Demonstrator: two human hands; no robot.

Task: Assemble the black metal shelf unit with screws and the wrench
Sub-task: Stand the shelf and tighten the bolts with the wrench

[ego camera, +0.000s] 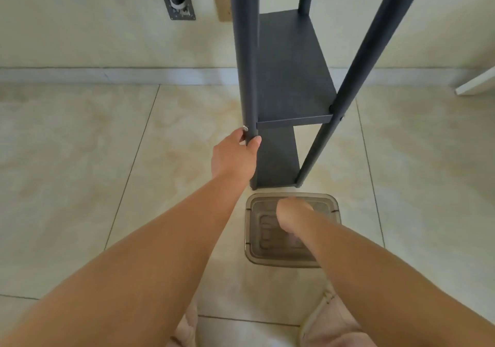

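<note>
The left hand [235,156] wraps round the near-left post [245,52] of the black metal shelf unit [292,78], thumb on the right of the tube and fingers curled behind it, just below a silvery screw [244,128] standing out of the post at the level of the middle shelf [290,68]. The right hand [293,216] is blurred, dipping into a clear brownish plastic container [254,250] on the floor; its fingers look bunched, but whether they hold anything cannot be told.

The shelf unit stands upright on the beige tiled floor [80,172], close to the wall, its feet touching the floor just beyond the container. A lower shelf [277,156] shows beneath the middle one, and the near-right post [356,84] carries two dark fasteners at the shelf corner.

On the wall sit a metal plate with a pipe opening [178,4] and a tan socket plate [222,4]. No writing or brand can be read anywhere. Pale slippers [332,325] show at the bottom edge.
</note>
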